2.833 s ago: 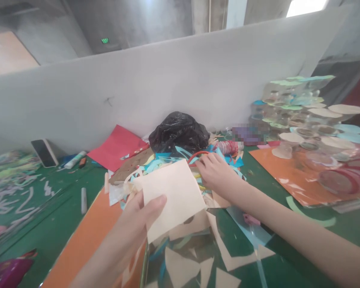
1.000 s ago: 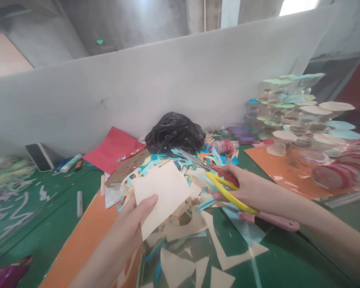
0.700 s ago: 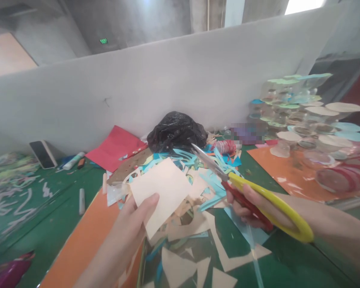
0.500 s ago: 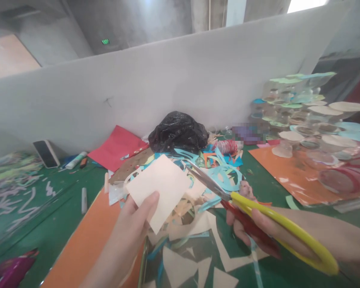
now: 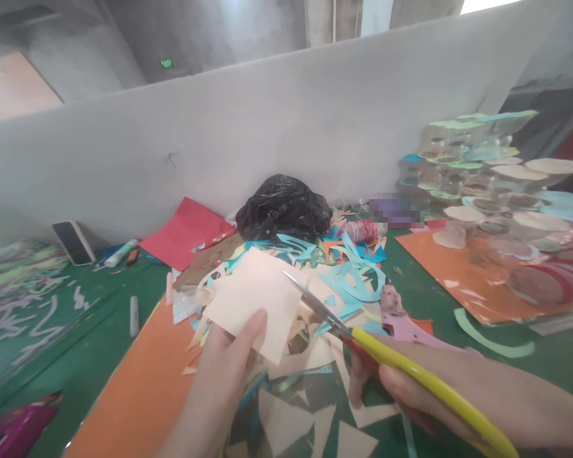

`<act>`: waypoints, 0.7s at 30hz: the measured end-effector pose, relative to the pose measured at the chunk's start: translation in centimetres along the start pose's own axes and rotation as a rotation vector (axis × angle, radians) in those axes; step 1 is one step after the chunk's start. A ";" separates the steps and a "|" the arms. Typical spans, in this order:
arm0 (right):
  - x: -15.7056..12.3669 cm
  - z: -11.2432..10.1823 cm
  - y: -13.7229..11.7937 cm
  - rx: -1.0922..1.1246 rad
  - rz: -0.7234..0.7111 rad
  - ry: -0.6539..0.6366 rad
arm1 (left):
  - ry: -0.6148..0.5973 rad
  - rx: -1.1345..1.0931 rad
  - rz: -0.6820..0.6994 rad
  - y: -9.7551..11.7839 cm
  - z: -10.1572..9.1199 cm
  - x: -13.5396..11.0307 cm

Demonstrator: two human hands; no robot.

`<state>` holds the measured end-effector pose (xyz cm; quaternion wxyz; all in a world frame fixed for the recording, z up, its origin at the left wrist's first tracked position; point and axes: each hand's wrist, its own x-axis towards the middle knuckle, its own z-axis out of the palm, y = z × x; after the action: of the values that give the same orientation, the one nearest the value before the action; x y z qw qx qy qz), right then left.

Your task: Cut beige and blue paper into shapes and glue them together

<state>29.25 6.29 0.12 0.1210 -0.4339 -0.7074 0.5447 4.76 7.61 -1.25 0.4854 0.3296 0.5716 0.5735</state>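
Note:
My left hand [image 5: 233, 356] pinches the lower edge of a cream square of paper [image 5: 253, 299], thumb on top. The sheet is held up, tilted, over a heap of paper scraps. My right hand [image 5: 386, 375] is wrapped round a pair of scissors [image 5: 401, 362] with yellow and red handles. Their blades [image 5: 315, 305] point up and left, and the tip overlaps the sheet's right part in view. Whether the blades touch the paper I cannot tell. Cream offcuts [image 5: 286, 420] and curled blue strips [image 5: 353, 273] lie below and behind the hands.
A black plastic bag [image 5: 284, 207] sits by the white partition [image 5: 267, 127]. At right, stacked clear cups with paper pieces [image 5: 496, 184] stand on an orange sheet [image 5: 439, 261]. A phone [image 5: 74, 243] leans at left; a magenta tool [image 5: 19, 426] lies near.
My right hand has brought the scissors left and down, nearer the cream paper. The paper has turned slightly in my left hand. A pink object and a green strip now show behind my right wrist.

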 end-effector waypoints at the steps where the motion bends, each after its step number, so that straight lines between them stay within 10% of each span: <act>1: 0.1 0.1 0.1 0.027 0.041 -0.056 | -0.002 0.013 -0.006 -0.2 -0.1 0.1; 10: 1.7 1.6 1.7 0.343 0.123 -0.059 | 0.003 0.002 -0.027 0.0 0.0 -0.2; 21: 0.6 1.0 0.5 0.110 0.044 -0.001 | -0.061 0.016 -0.085 0.2 -0.3 -0.6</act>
<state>28.53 6.11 -0.90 0.1323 -0.4416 -0.6669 0.5855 4.65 6.93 -1.00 0.5238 0.3263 0.5748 0.5374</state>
